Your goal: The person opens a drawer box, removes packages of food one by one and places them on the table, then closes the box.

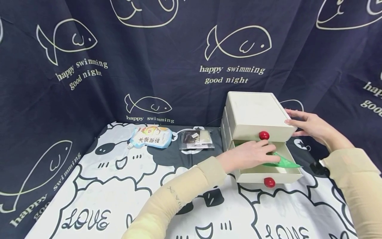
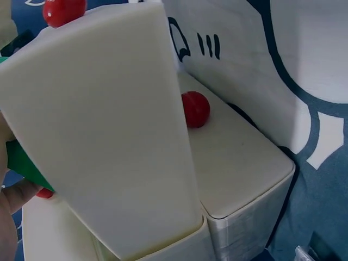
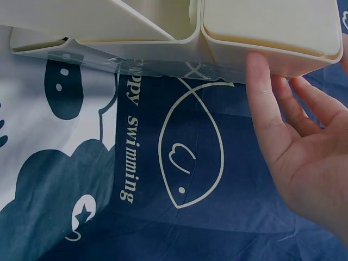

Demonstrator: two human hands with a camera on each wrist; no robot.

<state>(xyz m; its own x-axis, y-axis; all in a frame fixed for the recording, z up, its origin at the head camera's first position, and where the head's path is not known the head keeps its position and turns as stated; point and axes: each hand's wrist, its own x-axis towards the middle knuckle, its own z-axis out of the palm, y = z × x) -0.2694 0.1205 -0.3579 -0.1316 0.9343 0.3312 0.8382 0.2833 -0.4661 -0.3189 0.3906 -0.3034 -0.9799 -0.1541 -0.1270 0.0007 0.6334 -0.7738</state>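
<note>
A white drawer cabinet [image 1: 258,108] with red knobs stands at the back right, and a drawer [image 1: 253,178] below its top one is pulled out. Over this drawer is my left hand [image 1: 249,154], its fingers pinching a thin green plastic packet [image 1: 283,162] with a pointed corner. In the left wrist view the green packet [image 2: 24,166] shows between thumb and finger, partly hidden by the drawer's side. My right hand [image 1: 313,127] rests its fingers on the cabinet's right side near the top; in the right wrist view those fingers [image 3: 262,89] are extended against the cabinet wall.
A blue and white spouted pouch [image 1: 151,136] lies at the back left of the table. Between it and the cabinet is a clear packet [image 1: 197,139] with dark and pale contents. A dark fish-print curtain [image 1: 185,66] hangs behind; a cartoon cloth [image 1: 119,192] covers the table.
</note>
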